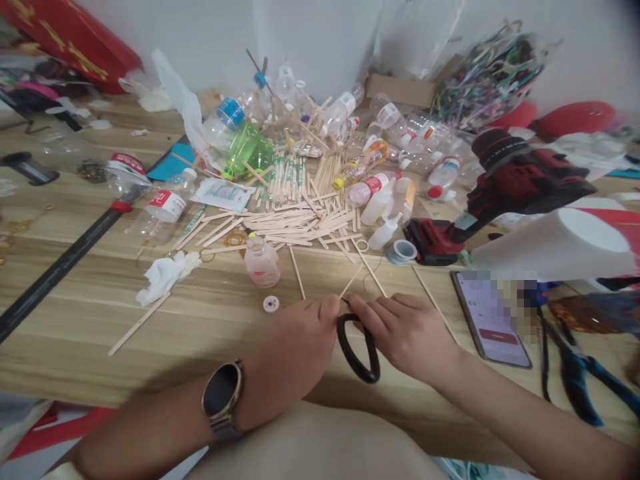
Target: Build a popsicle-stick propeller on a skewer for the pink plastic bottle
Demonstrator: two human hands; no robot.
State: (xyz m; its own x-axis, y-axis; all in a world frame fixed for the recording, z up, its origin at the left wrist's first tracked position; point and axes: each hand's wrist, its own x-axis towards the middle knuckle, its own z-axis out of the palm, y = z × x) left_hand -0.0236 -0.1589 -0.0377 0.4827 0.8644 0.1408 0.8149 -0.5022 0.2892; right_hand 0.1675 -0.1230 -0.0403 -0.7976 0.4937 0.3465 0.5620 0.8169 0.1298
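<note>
My left hand, with a watch on its wrist, is closed around a thin wooden stick that sticks out past the fingertips. Close against it, my right hand is closed on what look like scissors; a black handle loop hangs below the fingers, and the blades are mostly hidden. Just beyond the hands lie more thin sticks on the wooden table. An open plastic bottle with pinkish contents stands ahead of my left hand, its white cap lying nearby.
Flat wooden sticks lie in a pile mid-table, with many plastic bottles behind. On the right are a red-black power tool, a phone, a white roll and pliers. A black rod crosses the left side.
</note>
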